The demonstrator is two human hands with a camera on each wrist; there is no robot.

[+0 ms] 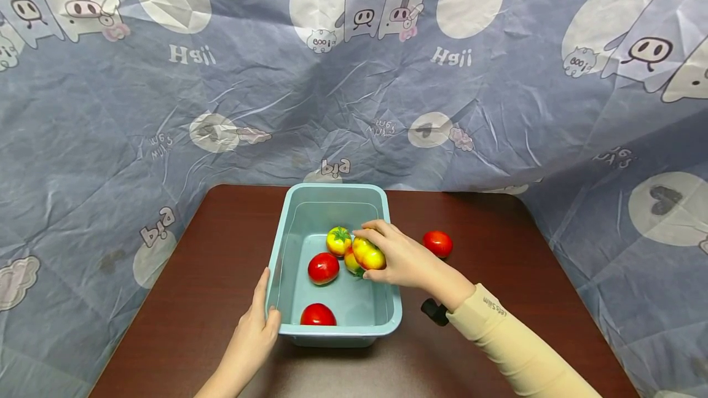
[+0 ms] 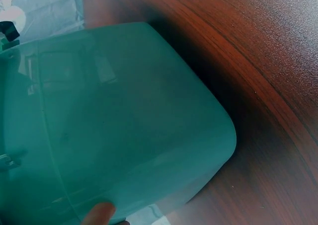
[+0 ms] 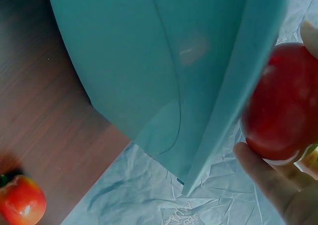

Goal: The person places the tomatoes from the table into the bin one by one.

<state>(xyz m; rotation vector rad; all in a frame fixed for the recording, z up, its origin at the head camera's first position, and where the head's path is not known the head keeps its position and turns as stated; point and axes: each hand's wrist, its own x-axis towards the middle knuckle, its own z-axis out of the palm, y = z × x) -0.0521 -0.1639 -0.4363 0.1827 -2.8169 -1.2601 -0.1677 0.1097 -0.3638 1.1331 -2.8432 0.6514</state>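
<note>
My right hand [image 1: 406,263] grips a yellow tomato [image 1: 369,254] with red patches, thumb on the near side and fingers over the far side, inside the light-blue plastic bin [image 1: 395,318]. In the right wrist view, a tomato [image 3: 283,106] between the fingers and thumb shows a deep red side. A yellow tomato [image 1: 338,241] with green leaves and a red tomato [image 1: 323,268] lie nearby in the bin; another yellowish one is partly hidden beneath the held tomato. My left hand [image 1: 251,330] holds the bin's left rim near the front corner; one fingertip [image 2: 99,214] touches the outer wall.
One more red tomato [image 1: 318,314] lies at the bin's near end, partly behind the rim. A red tomato [image 1: 437,243] sits on the dark wooden table [image 1: 475,220], right of the bin. Patterned grey-blue cloth [image 1: 332,97] hangs behind and beside the table.
</note>
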